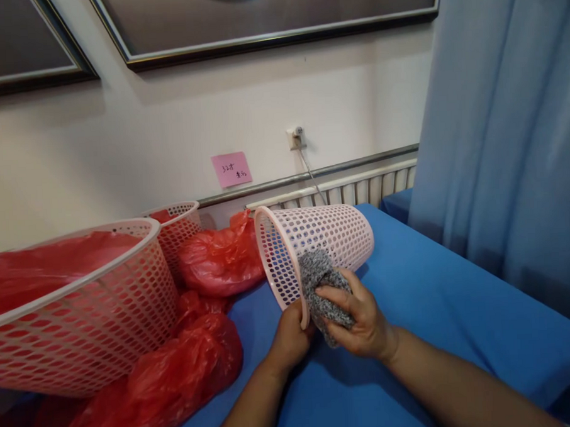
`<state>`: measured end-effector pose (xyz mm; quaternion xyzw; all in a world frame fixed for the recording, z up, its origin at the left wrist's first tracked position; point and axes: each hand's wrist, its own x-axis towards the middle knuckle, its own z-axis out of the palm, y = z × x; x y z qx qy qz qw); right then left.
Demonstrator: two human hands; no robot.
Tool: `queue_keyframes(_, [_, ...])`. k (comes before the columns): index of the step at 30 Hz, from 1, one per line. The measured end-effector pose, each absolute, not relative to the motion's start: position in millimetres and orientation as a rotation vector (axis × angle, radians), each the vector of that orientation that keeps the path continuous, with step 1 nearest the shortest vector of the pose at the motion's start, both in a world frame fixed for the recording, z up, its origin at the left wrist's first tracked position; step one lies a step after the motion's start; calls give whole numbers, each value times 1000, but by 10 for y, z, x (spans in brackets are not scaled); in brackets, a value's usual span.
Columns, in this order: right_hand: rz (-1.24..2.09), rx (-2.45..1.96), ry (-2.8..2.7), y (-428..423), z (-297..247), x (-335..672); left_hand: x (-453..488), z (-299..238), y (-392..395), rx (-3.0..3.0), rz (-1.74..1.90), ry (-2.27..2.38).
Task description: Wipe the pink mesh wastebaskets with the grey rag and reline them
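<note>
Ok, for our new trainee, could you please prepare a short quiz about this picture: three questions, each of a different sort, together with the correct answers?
1. Open question: What is held in the person's right grip?
2. True or false: The pale pink basket at the person's left grip stands upright.
3. Choose one: The pink note is on
A) the curtain
B) the wall
C) the blue surface

Key:
1. A grey speckled cloth.
2. False: it is tipped over on its side.
3. B
</note>
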<state>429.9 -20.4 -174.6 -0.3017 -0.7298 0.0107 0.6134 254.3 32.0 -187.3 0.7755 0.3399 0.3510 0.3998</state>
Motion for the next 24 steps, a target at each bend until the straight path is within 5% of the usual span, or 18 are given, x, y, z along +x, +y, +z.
queue_keyframes(6, [-37,-1144,-1344,195,-1884,4637,2541,-1920,302,1766,1124,922])
queue_keyframes(12, [444,-1381,-584,703,-2012,5226,2498,-2029,361,1929,1021,895])
queue_keyframes(20, [47,-878,-1571,-31,-1852,4413,2534,-1954,399,2095,895,785])
queue_keyframes(24, [40,-858,-1594,-50,-1878,4382,2551,-1924,398,2087,883,782])
